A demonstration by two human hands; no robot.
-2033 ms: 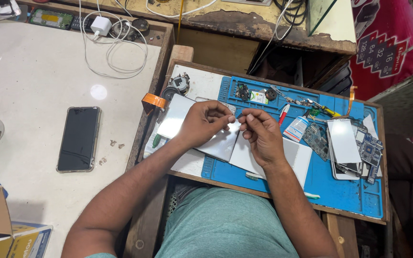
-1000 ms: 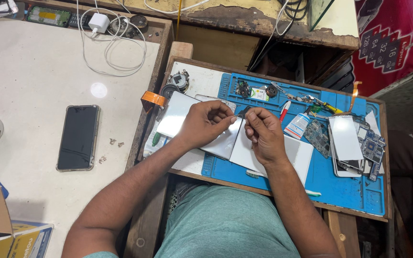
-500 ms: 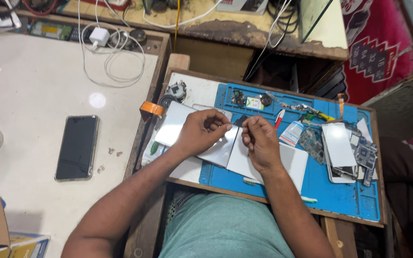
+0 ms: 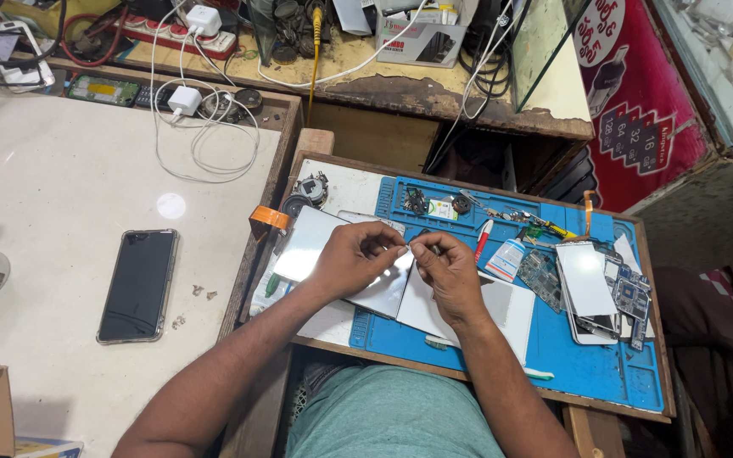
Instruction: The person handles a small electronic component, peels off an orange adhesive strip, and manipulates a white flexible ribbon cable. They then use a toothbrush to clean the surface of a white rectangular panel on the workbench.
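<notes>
The left hand [image 4: 354, 259] and right hand [image 4: 444, 265] meet fingertip to fingertip, both pinching one tiny part [image 4: 407, 247], too small to identify. It sits between them, above the blue repair mat [image 4: 570, 356].

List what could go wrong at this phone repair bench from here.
The left hand and right hand pinch something too small to make out above the blue mat; if it slips, it may vanish among the loose parts. The circuit boards near the mat's right edge could get knocked off. The black phone sits near tiny loose bits on the white table, which might scratch it.
</notes>
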